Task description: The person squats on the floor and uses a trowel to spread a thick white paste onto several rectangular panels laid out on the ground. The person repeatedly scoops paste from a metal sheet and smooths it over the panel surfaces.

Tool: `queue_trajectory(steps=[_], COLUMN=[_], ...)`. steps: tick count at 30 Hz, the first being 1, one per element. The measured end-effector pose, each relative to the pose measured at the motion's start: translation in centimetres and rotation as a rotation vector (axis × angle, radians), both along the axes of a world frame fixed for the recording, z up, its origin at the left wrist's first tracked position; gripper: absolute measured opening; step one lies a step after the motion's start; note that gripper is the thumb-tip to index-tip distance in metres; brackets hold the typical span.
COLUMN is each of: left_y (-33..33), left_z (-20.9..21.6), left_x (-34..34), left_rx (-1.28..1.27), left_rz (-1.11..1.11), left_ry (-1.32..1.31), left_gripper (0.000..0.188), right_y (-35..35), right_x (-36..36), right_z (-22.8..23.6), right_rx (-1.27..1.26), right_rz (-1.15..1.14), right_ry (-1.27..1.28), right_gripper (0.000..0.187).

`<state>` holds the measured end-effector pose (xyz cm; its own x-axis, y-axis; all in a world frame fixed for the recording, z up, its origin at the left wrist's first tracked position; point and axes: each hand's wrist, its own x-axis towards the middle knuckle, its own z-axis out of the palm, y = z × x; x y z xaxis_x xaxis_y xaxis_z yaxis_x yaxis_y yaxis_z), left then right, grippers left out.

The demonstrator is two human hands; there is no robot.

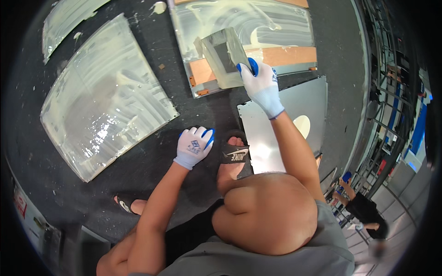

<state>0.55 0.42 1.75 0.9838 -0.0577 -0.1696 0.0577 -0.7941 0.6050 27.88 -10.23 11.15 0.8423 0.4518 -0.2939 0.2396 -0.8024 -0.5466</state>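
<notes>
My right hand (261, 85), in a white glove with blue fingertips, grips the edge of a rectangular, cream-smeared scraper-like plate (223, 55) with a dark grey middle. The plate lies tilted over the near part of a panel (294, 32) coated in pale wet paste, across an orange-brown strip (287, 55). My left hand (194, 145), gloved alike, is low over the dark floor with its fingers curled in, and nothing shows in it. Its nearest neighbour on the left is another paste-coated panel (108, 101). The underside of the scraper-like plate is hidden.
Beneath my right forearm is a bare silvery panel (267, 138) with a cream oval patch (302, 126). A further coated panel (69, 20) is at the far left. Paste blobs (159, 7) spot the dark floor (156, 87). Metal racks (391, 83) and another person (366, 214) are off right.
</notes>
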Motion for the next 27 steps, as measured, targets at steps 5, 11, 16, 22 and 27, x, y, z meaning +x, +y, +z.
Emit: queue_trajectory(steps=[5,11,16,22,27], left_y=[-0.1,-0.3,-0.6,-0.7,-0.8], left_z=[-0.2,-1.1,-1.5,-2.0,-2.1], left_x=[-0.1,-0.4,-0.6,-0.9,-1.0], left_rx=[0.018,0.035,0.057,0.077,0.088], left_rz=[0.017,0.017,0.035,0.024,0.02], left_ry=[-0.066,-0.12,-0.197,-0.202,-0.203], left_gripper=[0.027,0.031,0.032,0.036,0.036], right_y=[-6.4,-16.5,-18.9,-19.4,-19.6], right_x=[6.4,15.7,18.6,18.9,18.6], right_z=[-1.7,-0.3,1.5,1.7,0.2], right_rx=[0.022,-0.207,-0.364,-0.496,-0.62], right_rz=[-0.247,-0.467,-0.404,-0.321,-0.253], right_ry=[-0.078,-0.284,-0.433,-0.534,-0.583], right_gripper=[0.034,0.033,0.031,0.029,0.029])
